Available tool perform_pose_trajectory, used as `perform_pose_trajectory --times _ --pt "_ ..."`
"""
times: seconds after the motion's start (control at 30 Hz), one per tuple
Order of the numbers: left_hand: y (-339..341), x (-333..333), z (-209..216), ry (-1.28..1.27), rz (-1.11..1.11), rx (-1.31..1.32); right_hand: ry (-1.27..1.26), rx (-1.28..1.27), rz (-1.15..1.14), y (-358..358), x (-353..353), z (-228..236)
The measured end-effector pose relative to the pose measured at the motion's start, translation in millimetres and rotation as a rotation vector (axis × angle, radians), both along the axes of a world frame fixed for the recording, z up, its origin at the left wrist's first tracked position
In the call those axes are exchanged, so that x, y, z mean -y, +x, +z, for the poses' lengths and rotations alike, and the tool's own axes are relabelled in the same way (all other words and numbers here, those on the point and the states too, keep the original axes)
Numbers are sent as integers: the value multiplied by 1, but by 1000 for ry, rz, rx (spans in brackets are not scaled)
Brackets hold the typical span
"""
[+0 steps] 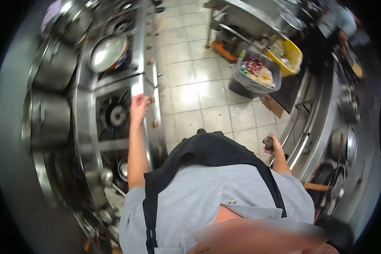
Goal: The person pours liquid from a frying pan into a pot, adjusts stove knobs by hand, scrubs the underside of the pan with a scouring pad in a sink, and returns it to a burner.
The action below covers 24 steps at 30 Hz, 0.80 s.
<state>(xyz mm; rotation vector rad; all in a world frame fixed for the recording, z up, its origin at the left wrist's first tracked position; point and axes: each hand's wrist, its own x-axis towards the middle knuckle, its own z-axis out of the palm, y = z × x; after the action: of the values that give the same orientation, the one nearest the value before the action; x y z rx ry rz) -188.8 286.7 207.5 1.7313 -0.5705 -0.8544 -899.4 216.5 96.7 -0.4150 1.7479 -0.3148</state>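
My left hand (pixel 139 108) reaches over the steel front edge of the stove (pixel 138 84). Its fingers close on a brass-coloured stove knob (pixel 151 100), which they partly hide. Beside that hand is a bare black burner (pixel 117 115). Farther along the same range, a wide shallow pan (pixel 109 53) sits on a burner, with an orange-blue glow at its right edge. Out to my right side, my right hand (pixel 276 146) is closed around a crumpled grey scouring pad (pixel 268 142), held low over the floor.
Large steel stockpots (pixel 51 120) line the left side. Ahead right stand a lined bin (pixel 252 86) of food scraps and a yellow tub (pixel 291 57). A steel counter (pixel 317 127) with pans runs along my right. Another person (pixel 336 25) works at far right.
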Motion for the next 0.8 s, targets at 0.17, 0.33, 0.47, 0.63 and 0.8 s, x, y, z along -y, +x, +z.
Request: perform_pose_trajectory --times 0.17,0.33,0.47,0.63,0.8 --pt "64 84 -22 53 210 -269 8 42 -42 14 -6 7" --pt "119 136 -49 40 235 -379 43 57 -33 41 22 16" --pt "157 176 -67 -95 287 -625 -106 111 -141 82 43 30" --pt "139 187 -45 -179 443 -583 -331 -36 220 135 75 53" --pt "109 154 22 -238 455 -611 -107 135 -35 155 125 41"
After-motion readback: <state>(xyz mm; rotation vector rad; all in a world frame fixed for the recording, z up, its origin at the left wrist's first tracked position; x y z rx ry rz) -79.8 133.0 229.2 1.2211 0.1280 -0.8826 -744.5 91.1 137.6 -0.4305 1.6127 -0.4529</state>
